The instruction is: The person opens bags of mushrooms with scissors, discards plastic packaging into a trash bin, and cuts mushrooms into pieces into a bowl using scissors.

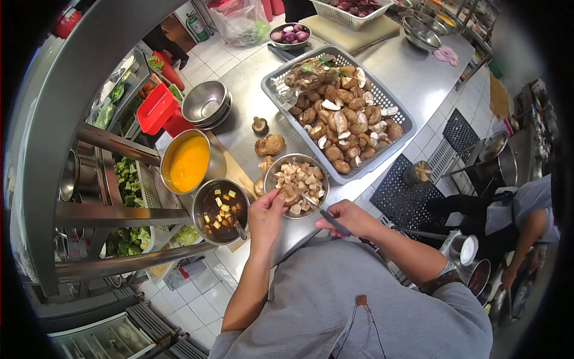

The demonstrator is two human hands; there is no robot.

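Note:
Over the left side of a steel bowl (326,186) of cut mushroom pieces (304,175), my left hand (267,216) pinches a brown mushroom (290,194). My right hand (347,219) grips the dark handle of a knife (336,224), whose blade reaches over the bowl beside that mushroom. Whole mushrooms (269,145) lie on the steel table just behind the bowl. Farther back, a grey basket (408,122) holds many brown mushrooms (341,119) and a plastic bag (306,76).
To the left stand a pot of orange liquid (186,163), a pot of dark liquid with yellow cubes (220,210) and stacked steel bowls (205,103). A metal shelf frame (119,216) is at the left. Another person (526,221) stands at the right.

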